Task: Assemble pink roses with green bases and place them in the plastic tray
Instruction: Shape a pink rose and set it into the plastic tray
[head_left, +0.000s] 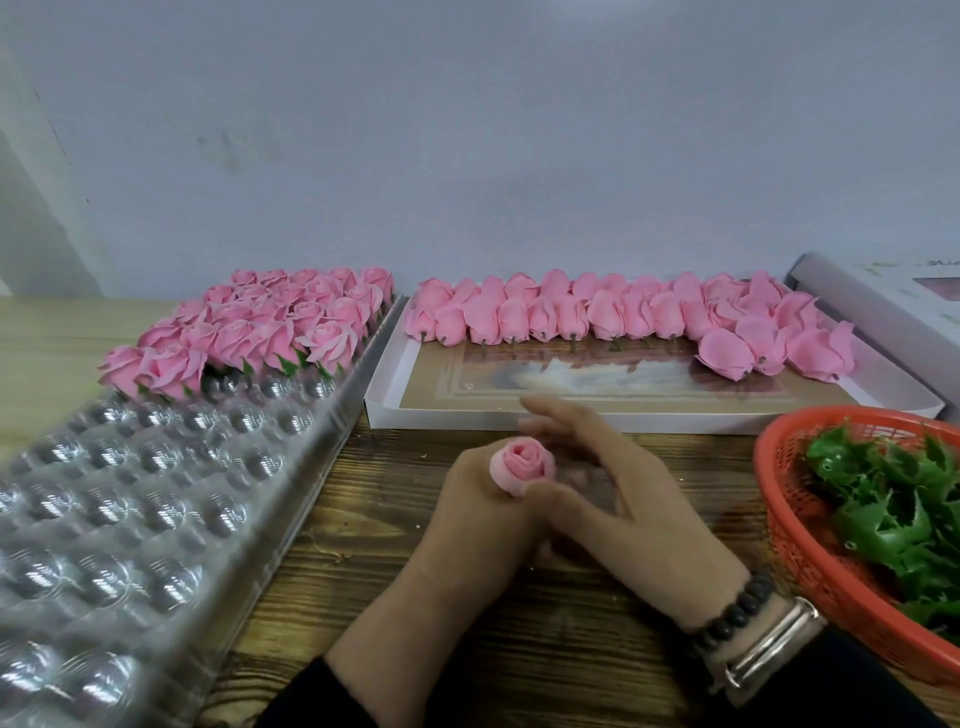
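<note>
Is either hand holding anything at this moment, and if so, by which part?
The left hand grips a small pink rose bud round its lower half, bloom facing up. The right hand lies against it, fingers extended, gripping nothing visible.

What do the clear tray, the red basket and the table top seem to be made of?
Clear tray: thin transparent plastic, glossy; its round cups catch bright highlights.
Red basket: moulded plastic by the look, with a uniform colour and an even lattice wall.
Table top: wood or a wood-look laminate, matt, with dark grain lines; which of the two cannot be told.
</note>
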